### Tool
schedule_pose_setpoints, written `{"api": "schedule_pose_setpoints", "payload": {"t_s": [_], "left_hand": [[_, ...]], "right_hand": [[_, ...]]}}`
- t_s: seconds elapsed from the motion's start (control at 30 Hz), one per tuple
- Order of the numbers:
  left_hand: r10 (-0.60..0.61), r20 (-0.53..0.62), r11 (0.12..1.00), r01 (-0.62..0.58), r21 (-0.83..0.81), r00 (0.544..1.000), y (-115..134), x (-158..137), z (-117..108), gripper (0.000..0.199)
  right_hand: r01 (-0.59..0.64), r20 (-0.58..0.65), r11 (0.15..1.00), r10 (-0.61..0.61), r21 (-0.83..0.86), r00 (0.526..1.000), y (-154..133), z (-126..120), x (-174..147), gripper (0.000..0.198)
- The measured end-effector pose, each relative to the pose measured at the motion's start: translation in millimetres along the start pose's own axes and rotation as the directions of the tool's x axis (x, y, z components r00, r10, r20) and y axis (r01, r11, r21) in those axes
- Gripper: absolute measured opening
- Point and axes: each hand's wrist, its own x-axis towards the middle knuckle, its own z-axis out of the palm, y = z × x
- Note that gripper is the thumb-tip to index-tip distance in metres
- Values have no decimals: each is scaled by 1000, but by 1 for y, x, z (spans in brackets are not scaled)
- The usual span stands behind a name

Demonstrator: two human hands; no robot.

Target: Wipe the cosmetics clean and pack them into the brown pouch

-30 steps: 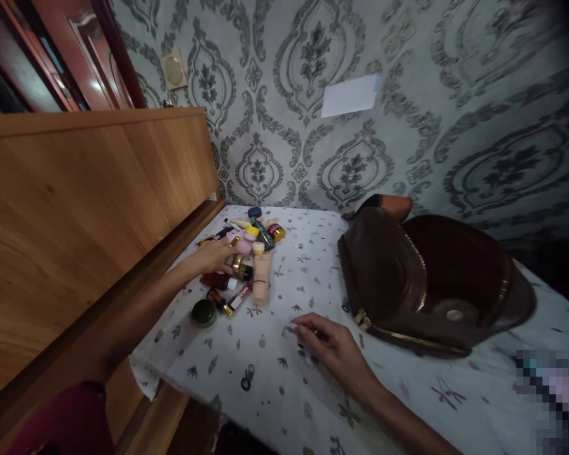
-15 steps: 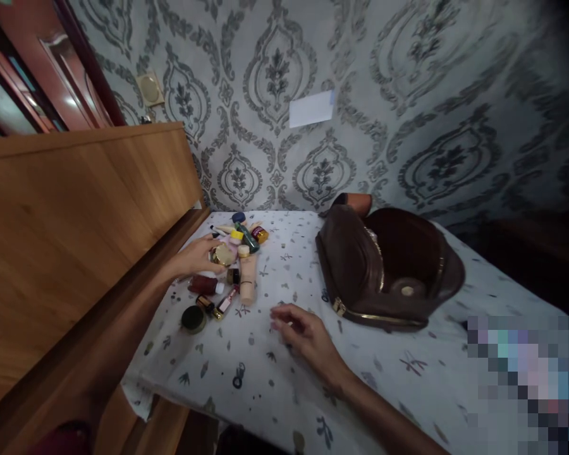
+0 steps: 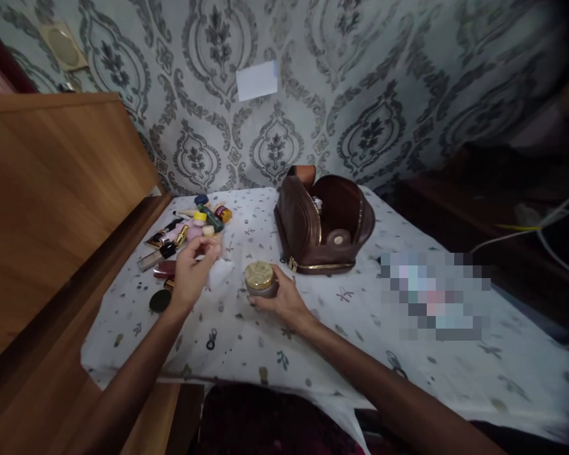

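A round cosmetic jar with a gold lid (image 3: 260,276) is in my right hand (image 3: 287,300), its thumb and fingers around the side, just above the tablecloth. My left hand (image 3: 194,268) hovers to the left of the jar with bent fingers, apparently holding nothing. Behind and beside it lies a loose pile of cosmetics: a green bottle (image 3: 210,217), an amber jar (image 3: 223,213), a yellow cap (image 3: 200,218), a dark red bottle (image 3: 164,269) and a dark round lid (image 3: 160,301). To the right stands a brown leather bag (image 3: 303,221), unzipped with its flap up.
A patterned white cloth (image 3: 237,347) covers the table. A wooden panel (image 3: 61,189) borders the left side, and the wallpapered wall rises behind. At the right lies a blurred-out item (image 3: 431,297); cables (image 3: 507,237) hang farther right.
The gold-lidded jar has passed from my left hand to my right and moved away from the pile. My left hand has come nearer and rightward. The view has swung to the right.
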Motion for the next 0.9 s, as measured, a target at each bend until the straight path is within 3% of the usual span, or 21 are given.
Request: {"api": "schedule_pose_setpoints", "payload": {"t_s": [0.07,0.13,0.2,0.23,0.3,0.37,0.43,0.5,0.63,0.73,0.9], "left_hand": [[162,25,984,-163,67,987,6,-14,14,19],[283,245,947,-311,85,927,10,-31,31,20],[285,417,940,-336,54,863,8,-42,46,27],[255,451,953,-301,32,855,5,-44,50,30],[139,442,989,-148,-14,886,-4,-39,54,33],[-51,419,990,101,-97,906,-13,-30,53,30],[-228,408,924,328,-195,884,-22,-23,53,27],[-308,395,861,430,-272,866,-29,-23,57,31],[-340,332,838,444,-319,880,-36,-38,69,46],[-313,230,891,369,-265,922,-37,-52,70,45],[-83,220,991,104,-88,972,-30,-66,60,46]], "right_hand": [[35,7,995,-34,-90,999,3,2,-2,57],[79,25,986,-76,-145,997,6,5,-5,55],[122,28,976,-118,-183,993,9,7,-10,56],[142,33,969,-138,-203,990,10,7,-12,55],[191,69,949,-179,-251,981,13,7,-16,51],[256,119,921,-231,-295,966,14,8,-18,47],[317,127,901,-292,-297,948,14,9,-18,50],[337,83,905,-327,-259,941,12,10,-17,57],[222,-26,960,-230,-169,973,7,10,-14,57],[111,-88,988,-120,-104,989,4,8,-12,57],[-23,-123,997,13,-76,992,3,3,-8,53]]}}
